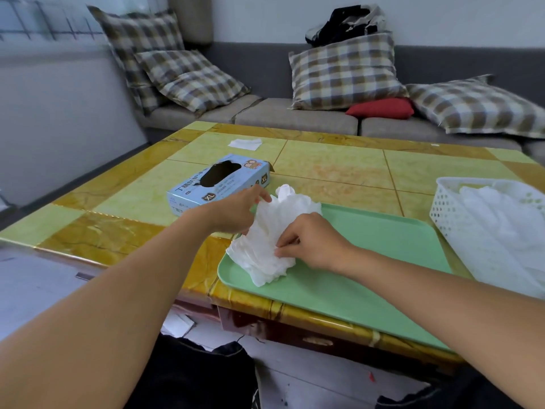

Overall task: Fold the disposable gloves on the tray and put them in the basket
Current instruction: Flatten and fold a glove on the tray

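Yellow-green tiled table [324,169] with a flat mint-green plastic tray [368,261].
Both hands pinch the crumpled white disposable gloves [265,243] at the tray's left end: left hand [236,212], right hand [309,240]; white perforated plastic basket [442,214] at right holds more gloves.

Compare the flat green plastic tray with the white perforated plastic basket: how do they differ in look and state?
The flat green plastic tray is shallow and solid-surfaced; the white perforated plastic basket has tall walls full of holes. The tray sits in front of the person, the basket further right, partly cut off by the frame. On the tray, both hands, left hand and right hand, work crumpled white gloves; the basket already holds white gloves. Both rest on the tiled table.
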A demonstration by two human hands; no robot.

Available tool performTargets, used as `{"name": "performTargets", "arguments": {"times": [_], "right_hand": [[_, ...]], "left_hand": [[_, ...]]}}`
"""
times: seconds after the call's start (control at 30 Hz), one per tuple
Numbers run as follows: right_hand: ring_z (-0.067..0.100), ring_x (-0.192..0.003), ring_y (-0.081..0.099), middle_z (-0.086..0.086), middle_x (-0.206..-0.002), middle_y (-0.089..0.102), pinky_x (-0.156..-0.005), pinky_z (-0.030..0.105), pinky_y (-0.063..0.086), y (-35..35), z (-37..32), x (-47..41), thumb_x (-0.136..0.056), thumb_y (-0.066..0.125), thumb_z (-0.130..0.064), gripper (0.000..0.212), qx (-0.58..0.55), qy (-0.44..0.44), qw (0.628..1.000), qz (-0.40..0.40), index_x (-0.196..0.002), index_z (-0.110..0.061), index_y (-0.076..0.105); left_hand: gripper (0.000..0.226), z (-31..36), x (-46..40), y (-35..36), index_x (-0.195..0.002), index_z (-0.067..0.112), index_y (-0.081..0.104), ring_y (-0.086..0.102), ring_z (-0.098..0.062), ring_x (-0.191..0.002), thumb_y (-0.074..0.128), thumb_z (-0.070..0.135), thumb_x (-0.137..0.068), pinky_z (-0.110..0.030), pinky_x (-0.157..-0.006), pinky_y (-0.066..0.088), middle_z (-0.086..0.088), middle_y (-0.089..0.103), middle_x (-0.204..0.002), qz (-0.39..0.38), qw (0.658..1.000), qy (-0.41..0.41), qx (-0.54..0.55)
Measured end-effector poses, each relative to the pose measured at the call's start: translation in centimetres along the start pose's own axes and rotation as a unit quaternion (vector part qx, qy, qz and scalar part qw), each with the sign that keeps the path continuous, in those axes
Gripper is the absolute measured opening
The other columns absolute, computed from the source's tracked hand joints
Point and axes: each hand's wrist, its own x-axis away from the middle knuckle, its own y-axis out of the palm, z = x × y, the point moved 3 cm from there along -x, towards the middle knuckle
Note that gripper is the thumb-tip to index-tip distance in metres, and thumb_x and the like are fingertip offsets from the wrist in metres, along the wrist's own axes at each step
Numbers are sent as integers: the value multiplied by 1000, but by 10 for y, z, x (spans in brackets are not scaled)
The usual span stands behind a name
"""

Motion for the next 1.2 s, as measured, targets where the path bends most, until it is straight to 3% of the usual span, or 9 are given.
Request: {"name": "performTargets", "arguments": {"times": [0.13,0.27,0.4,0.5,0.63,0.8,0.9,1.07,1.2], "right_hand": [[3,-92,70,-8,-100,79,-89,25,54,-18,7,4,-91,75,-19,13,-50,-24,998,-40,-101,-14,82],[10,-85,67,4,-96,77,-83,29,54,-35,18,15,-100,62,-15,17,-177,9,978,-107,-103,-7,77],[19,-82,69,7,-94,73,-73,29,59,-43,20,29,-107,46,-10,23,-431,109,881,-164,-107,-5,69],[22,-82,69,11,-101,70,-72,36,63,-64,18,31,-106,38,-7,29,-576,140,800,-90,-113,-6,66],[28,-104,70,18,-125,69,-86,40,61,-87,24,34,-105,35,-9,35,-688,153,708,-34,-124,-2,64],[37,-131,57,21,-143,58,-109,49,46,-101,39,47,-92,27,-81,94,-731,151,663,-60,-139,-5,58],[32,-137,51,19,-149,52,-118,46,36,-115,42,61,-87,52,-72,89,-704,108,700,-51,-147,-7,50],[23,-93,69,13,-118,70,-77,34,58,-127,57,80,-91,68,-32,46,-536,171,822,90,-128,-6,66],[31,-108,67,20,-126,68,-100,46,52,-134,63,87,-97,64,-34,49,-521,179,823,141,-129,2,64]], "left_hand": [[94,-4,4,4,-154,42,4,58,-26,-111,58,1,-90,-41,-91,55,1,48,-143,-26,998,0,-65],[114,-5,1,7,-157,38,-2,51,-26,-130,77,6,-82,-48,-107,47,3,41,-154,-54,997,-4,-52],[118,0,1,10,-158,36,-4,47,-27,-134,82,14,-80,-47,-109,44,-1,38,-156,-62,994,-2,-90],[119,12,3,-2,-158,37,2,27,-29,-147,84,21,-73,-53,-114,36,-1,21,-161,-35,990,24,-131],[87,62,14,-13,-146,33,44,37,-15,-144,75,42,-65,-43,-118,31,10,44,-152,-113,968,121,188],[63,123,13,6,-125,11,66,69,-24,-103,65,60,-85,-37,-90,55,-5,72,-120,-130,893,114,417],[37,137,2,11,-114,0,64,69,-23,-84,68,31,-94,-30,-73,59,-9,71,-103,-31,899,106,424],[6,148,0,7,-91,20,67,63,-20,-74,70,24,-94,-29,-63,47,-5,70,-86,18,906,129,404],[19,155,6,11,-107,13,69,68,-19,-80,67,28,-96,-28,-66,52,-6,73,-90,-32,912,139,385]]}}
